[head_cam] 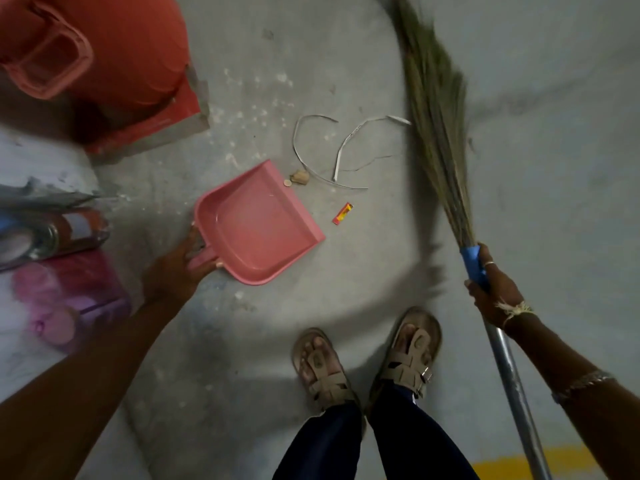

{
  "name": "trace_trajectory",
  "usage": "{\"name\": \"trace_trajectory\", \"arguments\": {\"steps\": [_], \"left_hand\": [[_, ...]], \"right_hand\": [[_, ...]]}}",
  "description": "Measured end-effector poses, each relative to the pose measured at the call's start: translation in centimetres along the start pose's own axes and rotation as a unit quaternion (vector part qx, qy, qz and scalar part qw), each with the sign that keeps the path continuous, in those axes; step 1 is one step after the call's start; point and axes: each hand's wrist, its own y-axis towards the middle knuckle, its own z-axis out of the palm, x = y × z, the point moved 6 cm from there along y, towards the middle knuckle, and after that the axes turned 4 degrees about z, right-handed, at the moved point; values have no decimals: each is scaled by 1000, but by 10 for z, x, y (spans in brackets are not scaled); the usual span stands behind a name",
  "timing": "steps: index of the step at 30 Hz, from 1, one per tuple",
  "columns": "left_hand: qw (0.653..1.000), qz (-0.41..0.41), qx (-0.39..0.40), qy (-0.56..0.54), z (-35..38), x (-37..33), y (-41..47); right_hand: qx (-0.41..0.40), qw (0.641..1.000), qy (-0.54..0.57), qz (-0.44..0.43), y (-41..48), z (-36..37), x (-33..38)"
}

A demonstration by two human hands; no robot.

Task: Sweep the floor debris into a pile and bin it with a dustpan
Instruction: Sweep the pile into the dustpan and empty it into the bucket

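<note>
In the head view, the pink dustpan (pixel 258 223) lies flat on the concrete floor (pixel 363 289), left of the middle, with its open lip turned towards the far right. The left hand (pixel 180 268) has its fingers curled round the pan's short handle. The right hand (pixel 491 289) is wrapped round the blue grip of the broom (pixel 436 133), whose metal pole runs back towards the near right edge. Its grass bristles fan out towards the far edge and are blurred, so I cannot tell whether the tips touch the floor.

The debris lies between pan and bristles:
- A crumpled brown scrap (pixel 300 177) and a small round disc (pixel 287 182) sit just beside the pan's lip.
- Two curled white strips (pixel 346 147) lie a little farther out, one of them reaching the bristles.
- A red wrapper (pixel 343 213) lies near the pan's right corner.

Nothing is in the pan yet. A red bin (pixel 104 53) with a flap lid stands in the far left corner, close to the pan.

I judge the piling to be roughly done and the loading step to be in hand. The next move calls for a stroke leftward from behind the strips, carrying them and the wrapper over the lip, while the left hand presses that lip to the floor. The springy strips may ride over the pan or slip past it.
</note>
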Motion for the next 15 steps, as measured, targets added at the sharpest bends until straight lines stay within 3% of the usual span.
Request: {"name": "trace_trajectory", "arguments": {"steps": [10, 15], "left_hand": [[999, 24, 9, -24, 2, -68, 0], [998, -8, 3, -59, 12, -66, -2]], "right_hand": [[197, 973, -43, -113, -47, 64, 37], [235, 953, -69, -181, -57, 67, 29]]}}
